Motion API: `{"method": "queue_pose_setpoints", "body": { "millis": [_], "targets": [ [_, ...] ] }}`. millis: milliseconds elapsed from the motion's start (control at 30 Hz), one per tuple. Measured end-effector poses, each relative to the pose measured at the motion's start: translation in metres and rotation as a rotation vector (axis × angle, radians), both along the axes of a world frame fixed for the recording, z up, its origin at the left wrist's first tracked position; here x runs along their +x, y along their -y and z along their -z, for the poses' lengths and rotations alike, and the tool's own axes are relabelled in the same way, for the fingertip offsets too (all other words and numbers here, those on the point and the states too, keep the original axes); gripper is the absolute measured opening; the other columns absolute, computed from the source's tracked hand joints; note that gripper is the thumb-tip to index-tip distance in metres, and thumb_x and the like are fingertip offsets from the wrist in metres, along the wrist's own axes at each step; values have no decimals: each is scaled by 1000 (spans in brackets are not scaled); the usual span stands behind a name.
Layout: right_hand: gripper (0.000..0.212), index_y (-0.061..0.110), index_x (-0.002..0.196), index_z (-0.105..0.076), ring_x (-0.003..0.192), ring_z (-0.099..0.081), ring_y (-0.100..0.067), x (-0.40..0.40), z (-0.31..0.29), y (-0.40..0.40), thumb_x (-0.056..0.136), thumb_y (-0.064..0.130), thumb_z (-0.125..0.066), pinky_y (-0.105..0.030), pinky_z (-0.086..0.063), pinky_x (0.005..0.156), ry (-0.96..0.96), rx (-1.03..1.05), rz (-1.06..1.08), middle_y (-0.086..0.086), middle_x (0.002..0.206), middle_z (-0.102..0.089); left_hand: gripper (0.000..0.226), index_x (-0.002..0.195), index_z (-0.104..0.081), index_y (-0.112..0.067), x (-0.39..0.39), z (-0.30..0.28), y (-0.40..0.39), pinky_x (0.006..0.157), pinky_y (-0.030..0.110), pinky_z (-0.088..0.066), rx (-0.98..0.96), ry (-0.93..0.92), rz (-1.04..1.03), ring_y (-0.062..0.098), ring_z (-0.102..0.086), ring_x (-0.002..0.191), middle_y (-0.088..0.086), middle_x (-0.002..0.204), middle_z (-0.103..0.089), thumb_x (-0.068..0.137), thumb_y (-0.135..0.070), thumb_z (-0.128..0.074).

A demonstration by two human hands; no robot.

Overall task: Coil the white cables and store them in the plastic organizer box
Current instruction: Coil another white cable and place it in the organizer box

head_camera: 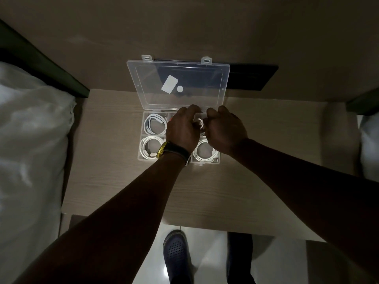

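Observation:
A clear plastic organizer box lies open on the wooden table, its lid leaning back against the wall. White coiled cables fill the back-left compartment, the front-left one and the front-right one. My left hand and my right hand meet over the back-right compartment, both pinching a small white cable coil. The hands hide most of that coil and the middle compartments. A gold watch sits on my left wrist.
The light wooden table stands between a bed with white sheets on the left and another white pillow at the right edge. A dark panel is on the wall behind the lid. My shoes show on the glossy floor below.

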State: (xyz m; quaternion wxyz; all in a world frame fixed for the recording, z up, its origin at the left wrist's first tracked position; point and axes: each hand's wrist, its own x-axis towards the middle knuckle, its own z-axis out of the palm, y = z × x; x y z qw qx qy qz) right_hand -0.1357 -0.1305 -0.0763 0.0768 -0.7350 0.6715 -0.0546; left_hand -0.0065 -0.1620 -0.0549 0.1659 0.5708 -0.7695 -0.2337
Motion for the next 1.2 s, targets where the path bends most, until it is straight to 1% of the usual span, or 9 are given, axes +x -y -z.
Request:
{"method": "queue_pose_setpoints", "body": {
  "millis": [100, 333, 433, 567, 700, 767, 900, 1033, 1200],
  "targets": [
    [15, 12, 88, -69, 94, -52, -30, -1, 0, 1, 84, 17, -56, -36, -40, 65, -10, -5, -8, -3, 102, -61, 25, 93, -75, -13, 3, 1, 0, 67, 32, -44, -9, 7, 42, 33, -64, 81, 14, 87, -67, 79, 0, -59],
    [19, 17, 93, -72, 94, -52, -30, 0, -3, 0, 81, 18, -57, -37, -43, 67, -9, 28, -16, -3, 96, -59, 23, 100, -73, -15, 14, 2, 4, 61, 29, -30, 6, 180, 340, 32, -56, 73, 14, 94, -52, 86, -11, -55],
    [19, 14, 98, -70, 92, -50, -30, -3, -5, 1, 84, 13, -57, -36, -41, 68, -5, 77, -49, -5, 98, -58, 20, 89, -77, -13, 11, 4, 11, 62, 29, -30, 44, 193, 276, 35, -59, 80, 15, 93, -55, 89, -11, -57],
    [24, 11, 111, -63, 97, -50, -32, -12, -11, -6, 90, 19, -56, -41, -46, 83, 40, 106, -78, -11, 114, -54, 21, 90, -78, -15, 3, 7, 15, 68, 33, -38, 74, 247, 232, 36, -62, 89, 14, 96, -61, 88, -18, -58],
    [27, 11, 111, -63, 102, -48, -33, -17, -12, -20, 93, 29, -54, -44, -49, 81, -8, 52, -31, -8, 118, -55, 15, 84, -78, -19, -2, 7, 17, 76, 36, -49, 105, 205, 171, 34, -65, 91, 11, 96, -66, 83, -17, -64],
    [29, 12, 111, -64, 104, -47, -33, -17, -12, -18, 92, 33, -56, -44, -48, 84, -15, 71, 15, -6, 117, -56, 11, 89, -73, -20, -2, 8, 16, 73, 34, -46, 112, 168, 123, 34, -65, 89, 10, 97, -65, 80, -16, -67],
    [32, 11, 108, -65, 107, -47, -32, -12, -15, -10, 84, 32, -68, -41, -47, 87, 35, 103, 95, -5, 116, -56, 36, 104, -50, -22, -1, 14, 13, 68, 36, -43, 82, 105, 85, 37, -63, 88, 9, 100, -62, 75, -16, -71],
    [27, 10, 101, -67, 106, -51, -32, -8, -17, -10, 82, 29, -71, -41, -50, 79, -15, 70, 124, -5, 111, -60, 29, 102, -58, -24, 1, 17, 12, 69, 38, -47, 71, 126, 94, 38, -64, 87, 9, 103, -60, 77, -14, -67],
    [29, 17, 107, -69, 107, -54, -31, -7, -22, -6, 88, 38, -64, -41, -52, 81, -72, 154, 90, -3, 109, -66, 26, 100, -67, -23, 2, 21, 10, 69, 33, -47, 53, 124, 74, 37, -65, 82, 9, 102, -59, 77, -12, -67]
  ]
}}
